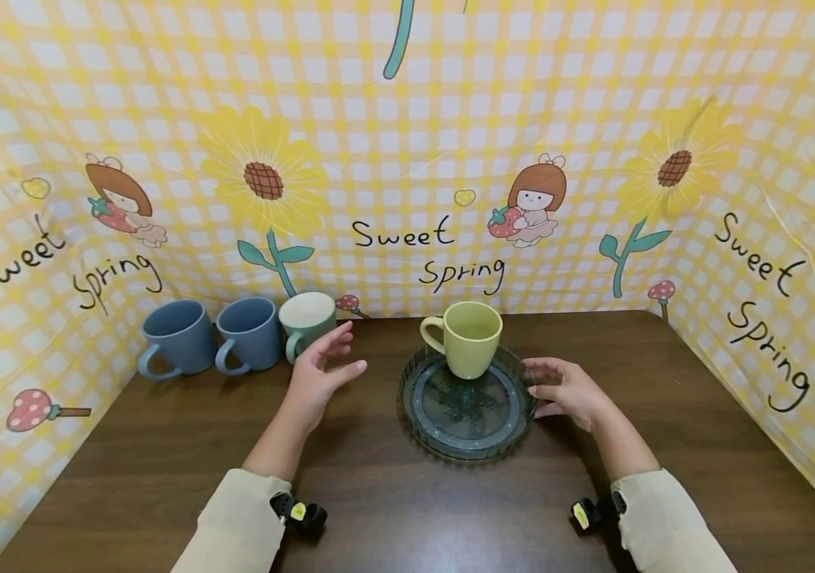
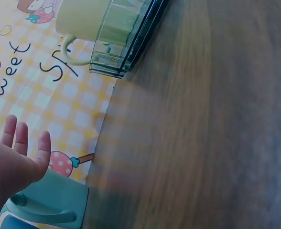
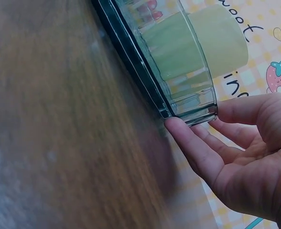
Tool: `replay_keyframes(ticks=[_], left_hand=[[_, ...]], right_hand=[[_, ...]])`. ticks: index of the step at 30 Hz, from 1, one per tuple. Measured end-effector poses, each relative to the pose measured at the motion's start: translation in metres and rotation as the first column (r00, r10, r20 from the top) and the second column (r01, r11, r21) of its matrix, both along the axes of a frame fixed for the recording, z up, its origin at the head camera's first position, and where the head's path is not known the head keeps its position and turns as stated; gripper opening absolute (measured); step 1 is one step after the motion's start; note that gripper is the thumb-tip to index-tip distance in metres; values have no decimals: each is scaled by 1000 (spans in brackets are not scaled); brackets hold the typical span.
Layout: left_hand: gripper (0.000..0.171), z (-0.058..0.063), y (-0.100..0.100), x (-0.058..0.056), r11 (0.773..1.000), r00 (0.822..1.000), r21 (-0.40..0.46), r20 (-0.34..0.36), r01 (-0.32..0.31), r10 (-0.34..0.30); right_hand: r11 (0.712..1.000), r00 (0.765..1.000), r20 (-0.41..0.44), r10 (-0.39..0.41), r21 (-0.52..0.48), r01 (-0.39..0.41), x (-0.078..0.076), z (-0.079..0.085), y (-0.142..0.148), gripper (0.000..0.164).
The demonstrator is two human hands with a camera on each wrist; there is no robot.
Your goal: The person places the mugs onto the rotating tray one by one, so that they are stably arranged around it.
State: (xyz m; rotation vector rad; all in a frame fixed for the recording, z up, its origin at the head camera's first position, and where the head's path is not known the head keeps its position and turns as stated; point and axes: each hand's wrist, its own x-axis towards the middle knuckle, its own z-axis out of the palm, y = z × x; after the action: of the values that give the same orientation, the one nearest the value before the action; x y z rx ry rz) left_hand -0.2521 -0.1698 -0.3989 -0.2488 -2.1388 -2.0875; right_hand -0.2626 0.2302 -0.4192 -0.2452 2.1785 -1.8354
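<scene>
A round see-through tray with ribbed walls (image 1: 468, 442) has a yellow-green mug (image 1: 472, 342) standing upright in its far part, handle toward the left. My right hand (image 1: 571, 391) grips the tray's right edge. In the right wrist view, one finger lies at the top of the wall (image 3: 193, 107) and another digit presses near its base. My left hand (image 1: 317, 378) is off to the tray's left, fingers spread and holding nothing. It overlaps a mint-green mug (image 1: 310, 320), pale inside, in the head view. Behind the left fingers, that mug's side shows in the left wrist view.
Two blue mugs (image 1: 178, 338) stand in a row with the mint one at the table's far left, handles facing the near left. A yellow checked cloth with printed flowers (image 1: 379, 159) walls off the back and both sides of the brown wooden table (image 1: 407, 517).
</scene>
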Motion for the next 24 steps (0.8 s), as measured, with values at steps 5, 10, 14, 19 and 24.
replay_keyframes(ticks=[5,10,14,19,24], left_hand=[[63,0,-4,3,1000,1000,7,3,-12,12],[62,-1,-7,7,1000,1000,8,3,-30,30],[61,-2,-9,9,998,998,4,6,-56,56],[61,-4,-13,11,995,995,15,3,-97,97],[63,-7,-20,15,992,993,24,3,-120,120]], right_hand=[[1000,1000,0,-11,-2,11,1,-1,1,53],[1000,1000,5,-11,-11,11,3,-2,2,54],[1000,1000,8,-14,-16,14,4,-2,2,53],[999,1000,14,-23,-28,23,5,-2,1,53],[999,999,24,-34,-42,35,7,-3,0,54]])
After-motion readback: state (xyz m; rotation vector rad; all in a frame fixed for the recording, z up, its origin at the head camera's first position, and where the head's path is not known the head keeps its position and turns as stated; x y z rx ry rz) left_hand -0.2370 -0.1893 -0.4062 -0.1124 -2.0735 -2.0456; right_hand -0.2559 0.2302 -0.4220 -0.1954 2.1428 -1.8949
